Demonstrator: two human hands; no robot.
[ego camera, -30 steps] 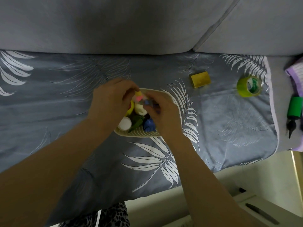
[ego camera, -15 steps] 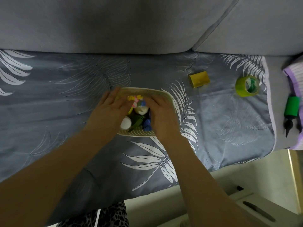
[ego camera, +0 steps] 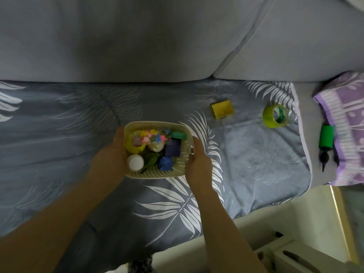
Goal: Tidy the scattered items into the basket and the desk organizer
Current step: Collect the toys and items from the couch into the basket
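A cream woven basket (ego camera: 155,124) sits on the leaf-patterned sheet in the middle of the view. It holds several small things: a white-capped bottle (ego camera: 135,162), a blue lump (ego camera: 165,163), a dark purple box (ego camera: 173,147), a green clip (ego camera: 149,164) and colourful flower-shaped pieces (ego camera: 151,135). My left hand (ego camera: 112,158) grips the basket's left wall. My right hand (ego camera: 198,164) grips its right wall. A yellow box (ego camera: 222,108) and a roll of green tape (ego camera: 275,115) lie on the sheet to the right.
A green and black pump-like tool (ego camera: 326,143) lies at the far right beside a purple patterned cloth (ego camera: 346,123). Grey sofa cushions (ego camera: 137,36) rise behind the sheet. A white piece of furniture (ego camera: 285,253) stands below at the lower right.
Both hands came out of the basket, where they were arranging the items, and moved apart to grip its left and right walls.
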